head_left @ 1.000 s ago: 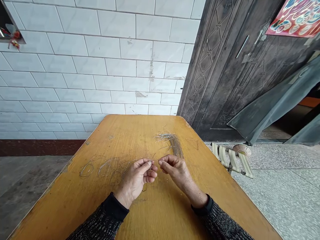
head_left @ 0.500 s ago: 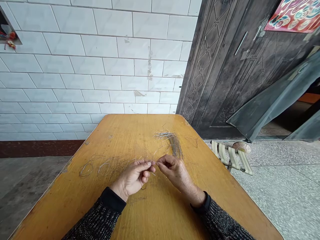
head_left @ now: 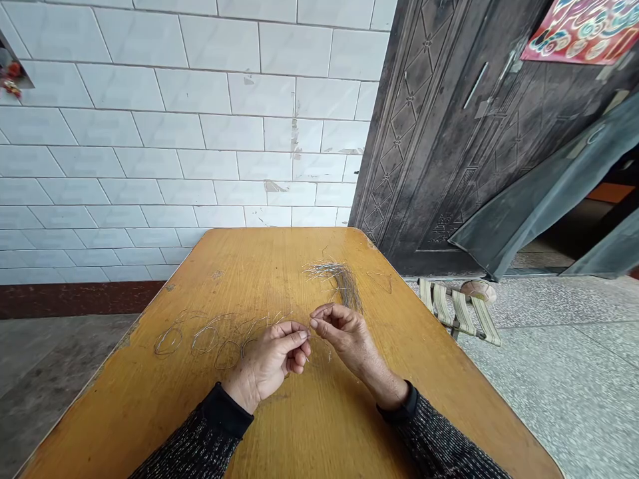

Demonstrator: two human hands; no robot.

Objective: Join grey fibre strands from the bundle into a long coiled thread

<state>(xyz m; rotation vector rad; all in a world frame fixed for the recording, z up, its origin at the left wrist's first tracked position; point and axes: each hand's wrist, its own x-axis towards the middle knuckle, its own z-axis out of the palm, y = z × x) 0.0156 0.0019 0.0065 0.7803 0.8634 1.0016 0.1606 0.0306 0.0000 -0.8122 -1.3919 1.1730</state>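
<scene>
Over the middle of the table, my left hand [head_left: 279, 356] is closed, thumb and forefinger pinching a thin wire [head_left: 309, 328] that is mostly hidden by the fingers. My right hand [head_left: 349, 338] sits just beside it, thumb and forefinger pinched at the same wire, their tips almost touching the left ones. Left of my left hand lie several thin wire loops [head_left: 204, 339] with loose ends. Behind my right hand rests a bundle of straight wires [head_left: 349, 290], bent over at its far end.
The wooden table [head_left: 264, 266] reaches to a white tiled wall [head_left: 214, 133]. One stray wire [head_left: 384, 281] lies right of the bundle. On the floor to the right stands a low stool with striped straps [head_left: 462, 311], near a dark carved door [head_left: 439, 146] and a grey curtain [head_left: 544, 193].
The right fingertips have shifted up slightly, while the left fingers have turned a little inward. A wire arc that rose above the right hand no longer shows there. The view has drifted slightly.
</scene>
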